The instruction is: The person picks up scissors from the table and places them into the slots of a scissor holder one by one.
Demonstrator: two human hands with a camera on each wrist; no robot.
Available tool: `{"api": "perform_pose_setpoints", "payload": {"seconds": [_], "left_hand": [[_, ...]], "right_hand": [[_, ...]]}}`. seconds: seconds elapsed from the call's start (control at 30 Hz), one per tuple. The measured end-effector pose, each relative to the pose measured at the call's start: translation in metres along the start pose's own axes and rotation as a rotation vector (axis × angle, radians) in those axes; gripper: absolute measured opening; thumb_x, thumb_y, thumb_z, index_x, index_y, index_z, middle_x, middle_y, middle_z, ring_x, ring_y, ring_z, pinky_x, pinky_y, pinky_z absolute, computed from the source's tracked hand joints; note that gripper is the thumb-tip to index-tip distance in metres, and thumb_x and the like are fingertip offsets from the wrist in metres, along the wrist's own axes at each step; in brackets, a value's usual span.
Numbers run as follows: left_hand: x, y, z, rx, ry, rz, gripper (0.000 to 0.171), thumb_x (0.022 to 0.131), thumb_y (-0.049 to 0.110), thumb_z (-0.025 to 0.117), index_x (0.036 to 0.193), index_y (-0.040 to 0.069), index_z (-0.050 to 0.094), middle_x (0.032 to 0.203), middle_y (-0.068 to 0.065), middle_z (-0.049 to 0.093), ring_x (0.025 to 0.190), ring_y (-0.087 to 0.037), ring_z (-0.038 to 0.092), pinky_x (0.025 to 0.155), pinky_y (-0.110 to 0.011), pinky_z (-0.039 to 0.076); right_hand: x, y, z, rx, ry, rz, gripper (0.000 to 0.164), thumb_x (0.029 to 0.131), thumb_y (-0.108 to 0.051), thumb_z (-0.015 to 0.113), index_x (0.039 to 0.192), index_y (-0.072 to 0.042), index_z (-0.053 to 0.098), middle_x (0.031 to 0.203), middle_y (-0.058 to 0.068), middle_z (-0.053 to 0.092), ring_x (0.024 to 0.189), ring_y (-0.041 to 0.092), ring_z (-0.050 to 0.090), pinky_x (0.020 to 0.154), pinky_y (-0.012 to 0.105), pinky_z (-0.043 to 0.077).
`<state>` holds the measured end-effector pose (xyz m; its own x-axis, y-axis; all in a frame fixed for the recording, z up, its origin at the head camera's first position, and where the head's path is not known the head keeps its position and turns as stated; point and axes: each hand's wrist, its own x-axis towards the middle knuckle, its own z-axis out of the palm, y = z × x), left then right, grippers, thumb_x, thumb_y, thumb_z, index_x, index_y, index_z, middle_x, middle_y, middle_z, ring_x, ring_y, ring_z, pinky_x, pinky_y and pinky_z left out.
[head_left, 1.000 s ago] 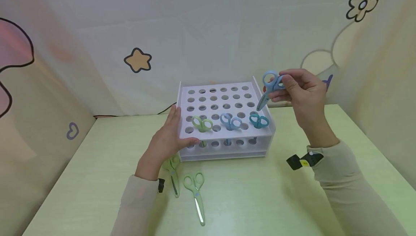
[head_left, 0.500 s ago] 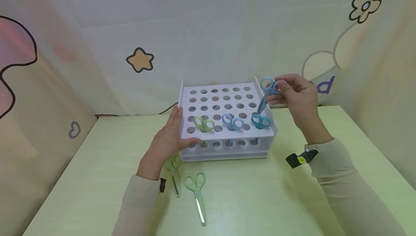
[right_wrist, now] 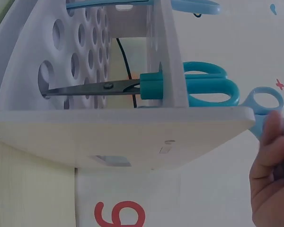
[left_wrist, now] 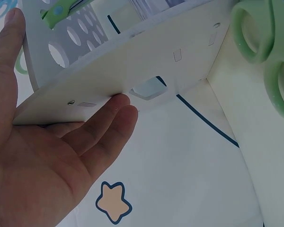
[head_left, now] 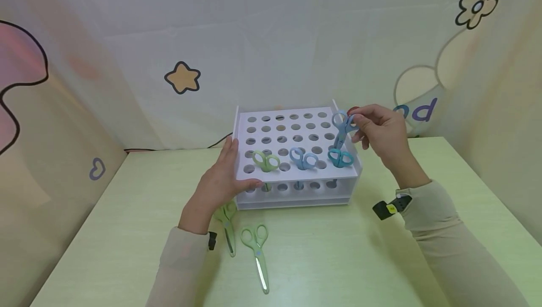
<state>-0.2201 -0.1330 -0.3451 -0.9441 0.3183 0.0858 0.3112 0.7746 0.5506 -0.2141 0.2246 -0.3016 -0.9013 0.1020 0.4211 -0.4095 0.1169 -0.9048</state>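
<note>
Almost upright, the held blue scissors (head_left: 342, 131) point downward.

The head camera looks forward and down over the counter (head_left: 317, 255) from farther back. The wrist cameras face the left and right sides of the rack (head_left: 288, 177) up close; head and right-wrist views share the teal scissors (head_left: 339, 164).

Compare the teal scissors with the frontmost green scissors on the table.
The teal scissors stand point-down through the rack; the green scissors lie flat on the table. In the head view, the green scissors' blades show, while the teal scissors' are mostly hidden. Both have two finger loops.
</note>
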Motion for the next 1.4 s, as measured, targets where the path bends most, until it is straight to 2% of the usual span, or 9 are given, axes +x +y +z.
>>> {"api": "perform_pose_setpoints", "payload": {"seconds": [0.13,0.37,0.47,0.6,0.77,0.97,1.23,1.3,1.4], "left_hand": [[0.0,0.001,0.0,-0.005,0.002,0.0,0.125,0.077,0.052,0.085,0.164,0.011,0.005,0.169,-0.002,-0.007,0.105,-0.03,0.057,0.079,-0.04,0.047],[0.001,0.0,0.001,-0.003,0.004,-0.002,0.125,0.077,0.052,0.085,0.164,0.012,0.005,0.17,-0.005,-0.004,0.112,-0.031,0.055,0.08,-0.04,0.047],[0.002,-0.001,0.002,-0.003,-0.003,-0.009,0.125,0.077,0.053,0.084,0.164,0.013,0.003,0.169,-0.003,-0.006,0.116,-0.031,0.054,0.083,-0.041,0.047],[0.002,-0.001,0.002,-0.005,-0.003,-0.012,0.125,0.077,0.054,0.084,0.164,0.013,0.004,0.169,-0.001,-0.007,0.119,-0.032,0.053,0.085,-0.043,0.047],[0.002,0.001,0.003,-0.002,-0.006,-0.01,0.125,0.077,0.054,0.084,0.164,0.012,0.004,0.169,-0.002,-0.007,0.121,-0.033,0.053,0.087,-0.044,0.047],[0.001,0.002,0.003,0.009,-0.011,-0.014,0.124,0.078,0.054,0.084,0.164,0.013,0.004,0.169,-0.004,-0.006,0.12,-0.032,0.053,0.086,-0.043,0.047],[0.001,0.001,0.001,0.009,-0.012,-0.011,0.124,0.078,0.054,0.083,0.164,0.012,0.003,0.169,-0.002,-0.008,0.119,-0.033,0.053,0.088,-0.044,0.047],[0.0,0.001,0.0,0.01,-0.011,-0.008,0.124,0.079,0.054,0.083,0.163,0.011,0.004,0.169,-0.003,-0.007,0.117,-0.033,0.054,0.087,-0.044,0.047],[0.0,0.0,0.0,0.013,-0.007,-0.005,0.124,0.078,0.054,0.083,0.163,0.01,0.004,0.169,-0.004,-0.006,0.114,-0.033,0.055,0.085,-0.044,0.047]], "right_hand": [[-0.001,0.0,-0.001,-0.211,0.012,0.059,0.015,0.098,-0.016,0.069,0.107,-0.004,0.074,0.089,-0.002,0.071,0.045,0.014,0.047,0.043,0.023,0.039],[-0.003,0.001,-0.002,-0.379,0.001,0.09,0.023,0.1,-0.019,0.067,0.111,0.001,0.071,0.09,-0.005,0.07,0.047,0.013,0.042,0.043,0.023,0.035],[-0.004,0.003,-0.001,-0.41,-0.002,0.105,0.023,0.1,-0.02,0.067,0.111,-0.001,0.071,0.091,-0.002,0.068,0.049,0.013,0.042,0.043,0.023,0.035],[-0.004,0.007,0.0,-0.434,-0.016,0.132,0.022,0.1,-0.02,0.067,0.112,-0.002,0.072,0.096,0.001,0.07,0.061,0.012,0.054,0.045,0.023,0.035],[-0.006,0.01,-0.001,-0.487,-0.055,0.142,0.022,0.1,-0.018,0.066,0.112,-0.001,0.073,0.103,0.013,0.071,0.069,0.017,0.054,0.048,0.024,0.037],[-0.008,0.014,0.0,-0.532,-0.09,0.175,0.022,0.1,-0.015,0.066,0.115,0.0,0.073,0.114,0.017,0.068,0.098,0.025,0.054,0.071,0.019,0.046],[-0.008,0.016,0.004,-0.572,-0.15,0.258,0.026,0.1,-0.018,0.066,0.12,-0.002,0.072,0.12,0.017,0.066,0.109,0.032,0.056,0.094,0.045,0.047],[-0.007,0.014,0.004,-0.586,-0.173,0.262,0.028,0.1,-0.02,0.067,0.12,-0.002,0.072,0.121,0.018,0.066,0.11,0.033,0.056,0.095,0.047,0.047],[-0.004,0.012,0.003,-0.615,-0.215,0.268,0.031,0.099,-0.025,0.068,0.121,-0.003,0.071,0.119,0.018,0.066,0.105,0.032,0.055,0.084,0.041,0.05]]}}
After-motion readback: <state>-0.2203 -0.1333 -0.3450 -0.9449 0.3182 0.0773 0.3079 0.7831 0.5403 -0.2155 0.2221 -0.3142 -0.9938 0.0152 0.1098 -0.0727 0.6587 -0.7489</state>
